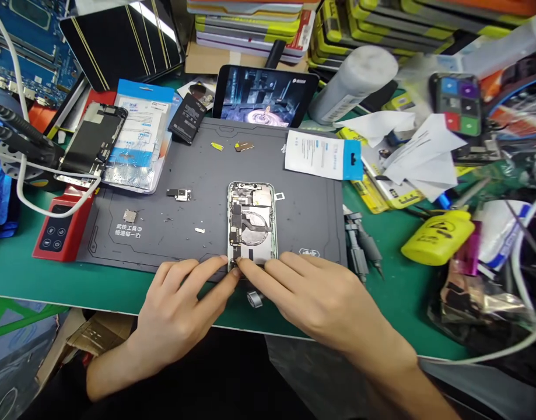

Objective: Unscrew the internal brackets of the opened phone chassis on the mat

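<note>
— Left hand [180,306] and right hand [314,297]: two hands, both the person's own. The fingers are stretched out and the tips meet at the near end of one opened phone [252,219].
— Gripping anything?
— Can't tell. The tips touch the phone's lower edge, and anything pinched there is hidden.
— Where does the phone lie?
— Flat on the single grey mat [198,169], near its front edge.
— Other phones?
— One propped phone [265,96], screen lit, behind the mat. One detached screen [93,140] on the left, one yellow bottle [438,236] on the right.
</note>
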`<act>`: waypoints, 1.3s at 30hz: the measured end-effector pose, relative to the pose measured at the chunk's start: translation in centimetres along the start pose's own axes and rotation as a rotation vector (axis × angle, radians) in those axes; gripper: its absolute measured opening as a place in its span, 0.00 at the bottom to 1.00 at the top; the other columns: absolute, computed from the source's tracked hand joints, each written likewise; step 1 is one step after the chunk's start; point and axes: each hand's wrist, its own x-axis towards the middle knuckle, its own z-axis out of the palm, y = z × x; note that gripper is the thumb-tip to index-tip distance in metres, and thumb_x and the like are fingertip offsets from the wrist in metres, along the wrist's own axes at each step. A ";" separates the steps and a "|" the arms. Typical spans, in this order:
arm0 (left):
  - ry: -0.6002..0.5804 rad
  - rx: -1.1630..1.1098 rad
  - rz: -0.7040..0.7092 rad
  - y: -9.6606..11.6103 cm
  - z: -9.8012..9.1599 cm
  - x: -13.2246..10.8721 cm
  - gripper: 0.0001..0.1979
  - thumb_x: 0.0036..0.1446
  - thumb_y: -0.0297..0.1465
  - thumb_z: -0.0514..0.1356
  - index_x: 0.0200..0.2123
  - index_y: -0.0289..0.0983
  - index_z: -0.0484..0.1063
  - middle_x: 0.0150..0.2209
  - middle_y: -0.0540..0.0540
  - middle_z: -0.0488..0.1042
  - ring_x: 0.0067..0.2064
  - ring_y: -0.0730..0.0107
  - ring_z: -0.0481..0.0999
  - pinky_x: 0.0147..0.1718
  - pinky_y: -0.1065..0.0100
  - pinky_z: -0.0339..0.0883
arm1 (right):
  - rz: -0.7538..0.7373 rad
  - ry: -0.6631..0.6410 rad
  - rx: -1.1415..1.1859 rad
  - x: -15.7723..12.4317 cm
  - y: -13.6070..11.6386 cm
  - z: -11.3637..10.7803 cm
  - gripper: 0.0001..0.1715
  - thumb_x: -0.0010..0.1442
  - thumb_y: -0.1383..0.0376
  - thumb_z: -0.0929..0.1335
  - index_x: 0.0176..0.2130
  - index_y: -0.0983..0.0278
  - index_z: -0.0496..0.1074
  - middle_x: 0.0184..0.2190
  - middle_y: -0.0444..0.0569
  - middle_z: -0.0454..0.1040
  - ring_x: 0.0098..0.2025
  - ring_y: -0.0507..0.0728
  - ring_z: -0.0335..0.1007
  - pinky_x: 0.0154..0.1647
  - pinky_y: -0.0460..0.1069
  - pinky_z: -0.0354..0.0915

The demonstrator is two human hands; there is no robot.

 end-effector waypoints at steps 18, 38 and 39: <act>0.003 0.002 0.006 0.0 0.0 -0.1 0.15 0.69 0.22 0.68 0.57 0.35 0.81 0.56 0.40 0.84 0.48 0.57 0.75 0.44 0.57 0.66 | 0.007 0.019 0.083 -0.7 0.5 0.6 0.12 0.73 0.76 0.67 0.53 0.70 0.76 0.29 0.42 0.78 0.29 0.54 0.73 0.31 0.52 0.64; 0.005 0.042 0.005 0.1 -0.1 0.0 0.15 0.70 0.24 0.67 0.57 0.38 0.81 0.55 0.42 0.85 0.47 0.59 0.76 0.43 0.58 0.68 | 0.281 0.139 0.297 -0.9 0.2 0.6 0.12 0.72 0.75 0.69 0.52 0.65 0.76 0.26 0.40 0.75 0.25 0.50 0.69 0.30 0.47 0.65; 0.011 0.049 0.010 0.1 -0.1 0.0 0.14 0.70 0.24 0.67 0.56 0.38 0.81 0.55 0.43 0.85 0.46 0.59 0.76 0.43 0.58 0.68 | 0.410 0.197 0.360 -1.1 0.1 0.5 0.14 0.71 0.72 0.71 0.55 0.63 0.76 0.25 0.39 0.72 0.24 0.50 0.66 0.29 0.47 0.65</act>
